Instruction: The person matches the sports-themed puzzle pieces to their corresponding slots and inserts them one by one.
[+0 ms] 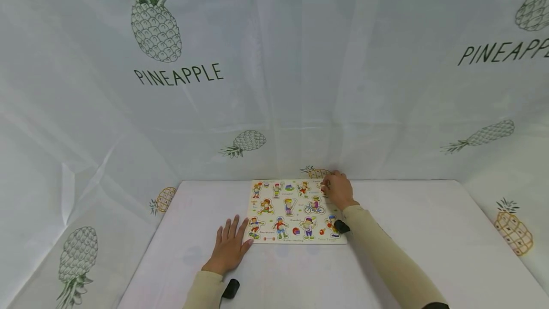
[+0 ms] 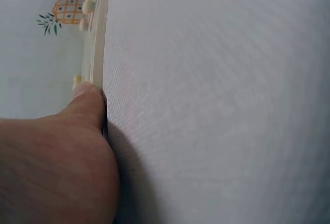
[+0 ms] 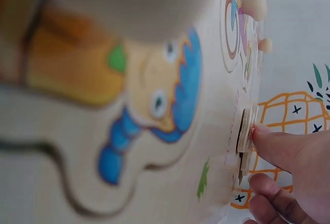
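A pale wooden knob puzzle board (image 1: pixel 274 208) printed with sports figures lies on the white table. My left hand (image 1: pixel 230 248) rests flat on the table with fingers spread, and its thumb (image 2: pixel 85 96) sits on the board's near left corner. At the far right corner my right hand (image 1: pixel 340 190) pinches a small wooden puzzle piece (image 3: pixel 246 130) with the thumb at its edge. That piece stands a little proud of the board in the right wrist view. Its printed face is mostly hidden. A blue-haired figure piece (image 3: pixel 191 85) fills the foreground there.
Round wooden knobs (image 3: pixel 256 6) stick up from the other pieces. Behind the table's far edge hangs a white pineapple-print cloth (image 1: pixel 300 85), which also covers the sides. A black wrist device (image 1: pixel 231 289) is by the left sleeve, another (image 1: pixel 341 226) by the right.
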A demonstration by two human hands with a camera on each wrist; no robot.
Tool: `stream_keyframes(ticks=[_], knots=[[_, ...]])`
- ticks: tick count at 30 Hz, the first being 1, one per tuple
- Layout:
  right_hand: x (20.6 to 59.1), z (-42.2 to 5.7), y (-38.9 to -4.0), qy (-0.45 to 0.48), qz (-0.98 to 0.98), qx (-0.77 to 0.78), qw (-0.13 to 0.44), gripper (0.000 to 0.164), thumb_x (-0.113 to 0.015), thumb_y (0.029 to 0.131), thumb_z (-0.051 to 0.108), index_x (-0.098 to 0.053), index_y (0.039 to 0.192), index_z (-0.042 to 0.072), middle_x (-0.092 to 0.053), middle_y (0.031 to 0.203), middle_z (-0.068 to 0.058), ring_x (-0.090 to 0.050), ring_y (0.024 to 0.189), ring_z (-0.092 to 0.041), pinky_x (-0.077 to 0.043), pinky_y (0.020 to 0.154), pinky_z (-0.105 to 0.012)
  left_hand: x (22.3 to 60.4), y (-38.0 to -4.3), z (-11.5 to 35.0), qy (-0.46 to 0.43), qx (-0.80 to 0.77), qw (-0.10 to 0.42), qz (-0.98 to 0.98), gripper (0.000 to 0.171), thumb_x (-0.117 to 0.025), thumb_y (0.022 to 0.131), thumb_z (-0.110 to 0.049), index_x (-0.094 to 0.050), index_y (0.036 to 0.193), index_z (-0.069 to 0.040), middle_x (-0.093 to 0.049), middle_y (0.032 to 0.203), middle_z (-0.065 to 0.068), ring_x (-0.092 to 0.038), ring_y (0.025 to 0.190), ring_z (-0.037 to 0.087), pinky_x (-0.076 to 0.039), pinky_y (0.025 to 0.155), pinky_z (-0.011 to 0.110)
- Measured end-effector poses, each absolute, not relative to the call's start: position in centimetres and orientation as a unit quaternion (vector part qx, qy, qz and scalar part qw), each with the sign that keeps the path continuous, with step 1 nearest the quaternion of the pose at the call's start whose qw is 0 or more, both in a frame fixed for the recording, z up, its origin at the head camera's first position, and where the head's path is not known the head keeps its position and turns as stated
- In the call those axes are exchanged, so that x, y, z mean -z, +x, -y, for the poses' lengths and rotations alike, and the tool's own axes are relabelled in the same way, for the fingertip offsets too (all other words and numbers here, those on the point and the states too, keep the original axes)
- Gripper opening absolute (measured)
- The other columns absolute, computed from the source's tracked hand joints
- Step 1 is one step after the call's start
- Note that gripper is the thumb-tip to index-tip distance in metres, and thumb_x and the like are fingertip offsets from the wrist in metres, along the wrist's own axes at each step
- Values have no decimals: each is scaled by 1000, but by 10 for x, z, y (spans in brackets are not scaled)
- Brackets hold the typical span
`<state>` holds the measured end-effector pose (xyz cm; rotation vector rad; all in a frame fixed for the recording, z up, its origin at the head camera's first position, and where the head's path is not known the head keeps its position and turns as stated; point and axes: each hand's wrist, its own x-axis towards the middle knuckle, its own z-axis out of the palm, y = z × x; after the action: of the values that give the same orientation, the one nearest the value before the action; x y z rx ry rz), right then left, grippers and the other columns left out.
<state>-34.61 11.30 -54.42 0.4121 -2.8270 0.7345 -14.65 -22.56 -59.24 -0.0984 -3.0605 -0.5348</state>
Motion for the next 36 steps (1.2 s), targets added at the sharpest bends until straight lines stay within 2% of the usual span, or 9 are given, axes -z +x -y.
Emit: stream_keyframes(ticks=[5, 17, 28, 36], knots=[[543, -115, -345, 134, 953, -254, 93, 10, -83, 92, 9, -76, 88, 4, -69, 122, -26, -63, 109, -46, -54, 91, -57, 592, -146, 225, -34, 173, 17, 984, 65, -61, 107, -37, -41, 160, -4, -28, 169, 29, -22, 155, 55, -16, 123, 73], [543, -119, -343, 152, 955, -233, 105, 8, -84, 88, 2, -77, 86, 3, -70, 106, -22, -63, 96, -42, -55, 80, -54, 594, -147, 225, -35, 169, 13, 985, 65, -59, 108, -37, -40, 161, -5, -27, 170, 28, -21, 156, 54, -16, 123, 72], [543, -119, -343, 160, 956, -226, 97, 4, -82, 89, 1, -79, 92, 2, -71, 108, -22, -64, 100, -42, -56, 84, -55, 586, -145, 222, -33, 179, 5, 983, 66, -59, 108, -37, -39, 161, -3, -25, 170, 29, -20, 156, 56, -14, 123, 72], [541, -137, -330, 155, 959, -231, 62, 21, -86, 88, 10, -78, 106, 1, -68, 106, -22, -62, 94, -37, -54, 83, -53, 580, -141, 221, -32, 183, -3, 983, 68, -53, 109, -42, -36, 162, -3, -23, 170, 29, -17, 157, 55, -10, 125, 71]])
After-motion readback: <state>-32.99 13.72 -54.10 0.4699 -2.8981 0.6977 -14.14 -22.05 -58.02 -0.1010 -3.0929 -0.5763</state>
